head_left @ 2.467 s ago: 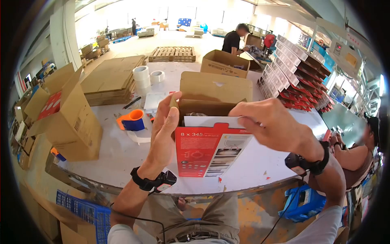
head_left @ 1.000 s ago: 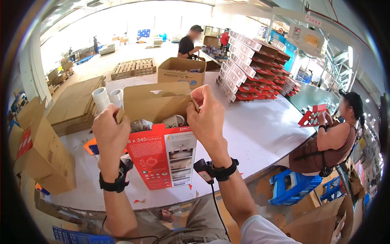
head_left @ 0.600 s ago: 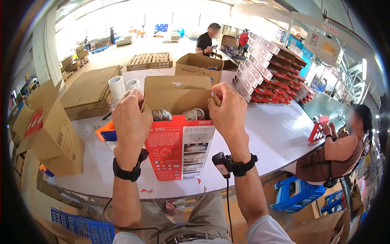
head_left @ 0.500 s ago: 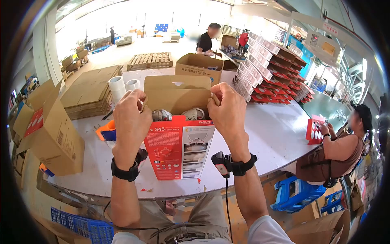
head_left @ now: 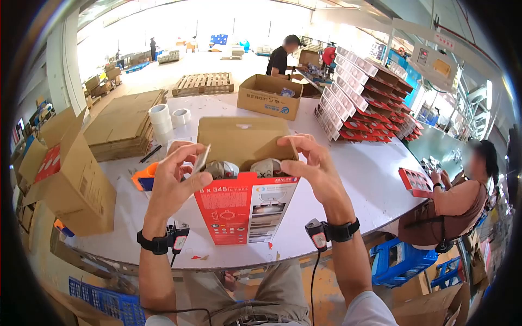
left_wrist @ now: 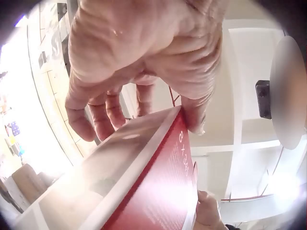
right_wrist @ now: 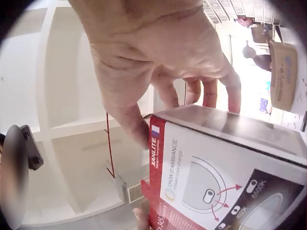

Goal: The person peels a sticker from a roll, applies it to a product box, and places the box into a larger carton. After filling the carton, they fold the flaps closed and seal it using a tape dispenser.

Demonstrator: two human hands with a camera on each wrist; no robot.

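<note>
A red-and-white printed carton (head_left: 225,212) stands upright on the table in front of me, its brown lid flap (head_left: 243,132) raised at the back. Inside, several rounded things in greyish wrapping (head_left: 266,168) show at the top. My left hand (head_left: 175,173) spans the carton's left side, thumb at the front top corner and fingers bent behind the small side flap (head_left: 202,160). My right hand (head_left: 318,173) holds the right side likewise, thumb at the front corner. Both wrist views show the thumbs on the corners and the fingers reaching along the sides.
A tall open cardboard box (head_left: 81,179) stands left, beside flattened cartons (head_left: 122,127). Tape rolls (head_left: 160,120), a marker (head_left: 150,154) and an orange-blue tape dispenser (head_left: 144,176) lie nearby. Behind are another box (head_left: 266,102) and stacked trays (head_left: 353,103). A seated person (head_left: 448,201) works at right.
Both hands have gone from pinching the small side flaps to a wider hold, thumbs now at the front corners. Earlier, a white sheet showed at the carton's opening; now the wrapped things show there.
</note>
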